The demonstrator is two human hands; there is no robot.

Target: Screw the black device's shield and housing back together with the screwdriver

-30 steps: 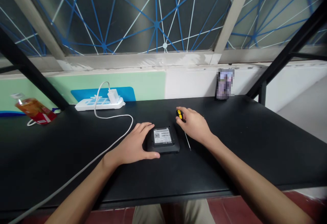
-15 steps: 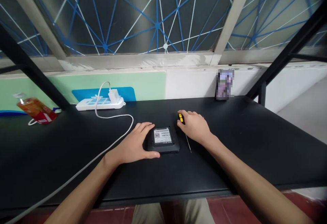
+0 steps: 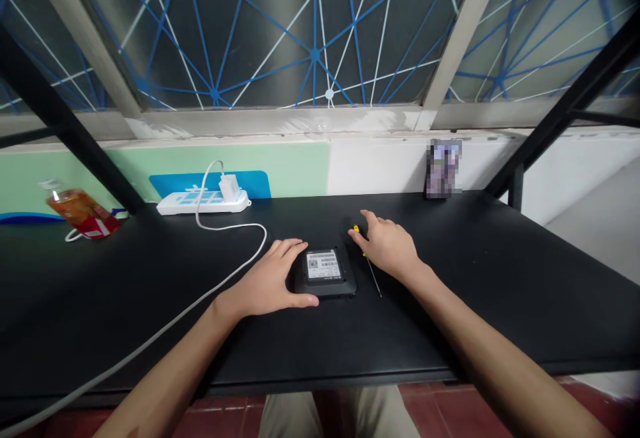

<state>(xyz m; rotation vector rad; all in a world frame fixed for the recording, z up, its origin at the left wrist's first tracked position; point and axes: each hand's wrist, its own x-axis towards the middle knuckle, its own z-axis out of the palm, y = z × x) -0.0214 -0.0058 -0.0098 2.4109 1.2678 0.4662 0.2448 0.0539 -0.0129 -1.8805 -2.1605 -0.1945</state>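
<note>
A small black electronic device (image 3: 350, 286) lies flat on the table, its white printed label with a square code (image 3: 323, 265) facing up. My left hand (image 3: 270, 281) spans its left side, thumb along the front edge and fingertips at the back left corner. Just right of the device, my right hand (image 3: 390, 245) hovers low over a screwdriver (image 3: 373, 275), index finger and thumb spread apart. Bits of the yellow-and-black handle show beside the thumb, while the rest is under the hand. The thin metal shaft points toward the table's front edge.
At the back left stands a white power strip (image 3: 200, 203) with a plugged-in charger (image 3: 229, 187). Its white cable (image 3: 200, 308) runs across the table past my left forearm. A tilted drink bottle (image 3: 83, 211) is far left; a phone (image 3: 443, 170) leans on the wall.
My right hand's fingers have spread from around the screwdriver handle, and the index finger has lifted. The screwdriver's tip stays in place. The view has shifted slightly; my left hand stays at the device.
</note>
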